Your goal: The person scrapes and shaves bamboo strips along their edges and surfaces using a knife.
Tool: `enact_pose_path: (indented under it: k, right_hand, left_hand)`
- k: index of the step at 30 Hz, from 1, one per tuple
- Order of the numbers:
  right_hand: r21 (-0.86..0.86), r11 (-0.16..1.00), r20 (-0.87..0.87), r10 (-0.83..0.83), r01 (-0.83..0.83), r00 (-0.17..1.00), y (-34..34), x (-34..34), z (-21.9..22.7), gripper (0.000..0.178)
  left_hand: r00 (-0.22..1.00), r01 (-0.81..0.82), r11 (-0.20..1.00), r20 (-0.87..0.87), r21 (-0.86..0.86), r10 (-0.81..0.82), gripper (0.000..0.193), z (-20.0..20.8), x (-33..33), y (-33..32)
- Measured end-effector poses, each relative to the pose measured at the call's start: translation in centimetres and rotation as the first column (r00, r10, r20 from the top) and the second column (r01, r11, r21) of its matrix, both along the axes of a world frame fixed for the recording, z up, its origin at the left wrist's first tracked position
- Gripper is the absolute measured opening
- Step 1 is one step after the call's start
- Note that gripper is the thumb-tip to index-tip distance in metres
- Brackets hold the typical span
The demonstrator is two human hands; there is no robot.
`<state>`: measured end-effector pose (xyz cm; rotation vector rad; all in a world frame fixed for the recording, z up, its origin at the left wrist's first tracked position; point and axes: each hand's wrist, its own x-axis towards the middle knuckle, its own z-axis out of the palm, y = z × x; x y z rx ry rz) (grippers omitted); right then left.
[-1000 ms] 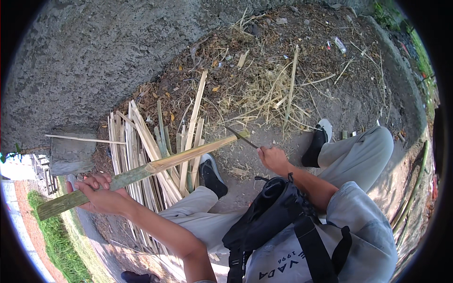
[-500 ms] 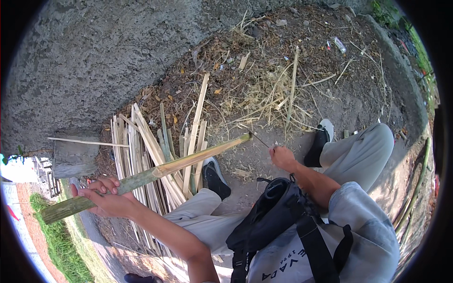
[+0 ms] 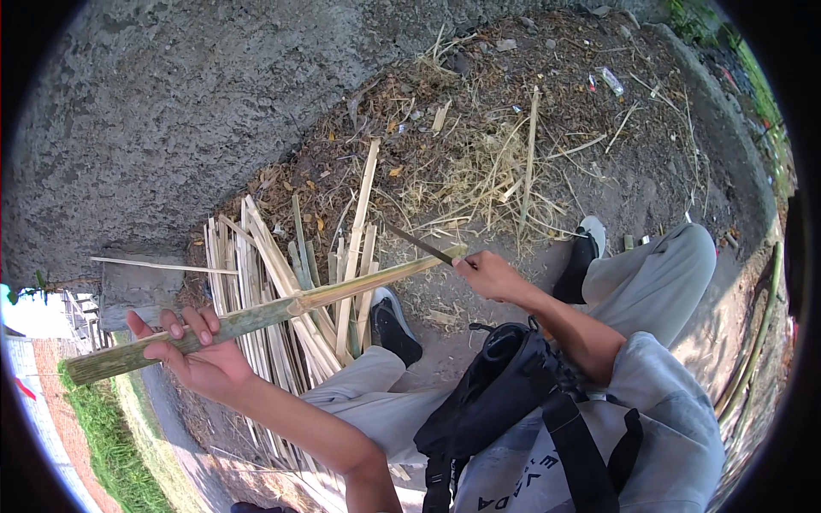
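A long split bamboo piece [image 3: 256, 317] slants across the view, green and round-backed at its left part, pale and cut thinner toward the right. Near its thick left end, my left hand [image 3: 205, 361] holds it from below, with the thumb on one side and the fingers loosely curled at the other. My right hand [image 3: 491, 277] is closed on a knife whose handle is hidden in the fist. The dark, narrow knife blade [image 3: 417, 244] points up and left and crosses the bamboo's thin right end.
Many pale bamboo strips [image 3: 282, 265] lie piled at the foot of a rough grey wall [image 3: 188, 111]. Thin shavings [image 3: 487, 179] litter the dirt ahead. My shoes [image 3: 395, 329] flank the work area, and a black bag [image 3: 479, 389] hangs at my front.
My right hand has moved left and slightly up, bringing the knife blade across the bamboo's thin end. The fingers of my left hand have loosened a little; the bamboo has shifted slightly.
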<state>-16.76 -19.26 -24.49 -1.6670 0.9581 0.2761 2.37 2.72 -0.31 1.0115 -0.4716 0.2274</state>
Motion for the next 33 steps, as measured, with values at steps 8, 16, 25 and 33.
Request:
enact_pose_path:
  k: [8,16,25,33]
  right_hand:
    - [-0.187,0.950,0.470,0.308,-0.248,0.827,1.4,1.0,11.8,0.046]
    - [-0.255,0.931,0.222,0.320,-0.262,0.921,0.6,1.0,5.4,0.044]
    - [-0.233,0.958,0.451,0.258,-0.167,0.855,0.7,0.8,15.0,0.043]
    - [-0.356,0.931,0.578,0.290,-0.084,0.763,3.9,1.7,14.4,0.040]
  left_hand:
    - [0.987,-0.153,0.987,0.051,-0.044,0.155,0.049,-0.3,-2.0,-3.3]
    - [0.936,0.258,0.966,0.253,-0.019,-0.245,0.048,-0.5,-3.2,-3.3]
    - [0.942,0.207,0.978,0.269,-0.002,-0.199,0.046,2.5,-3.5,-1.7]
    - [0.944,0.244,0.969,0.220,0.030,-0.244,0.050,-0.1,-4.6,-6.4]
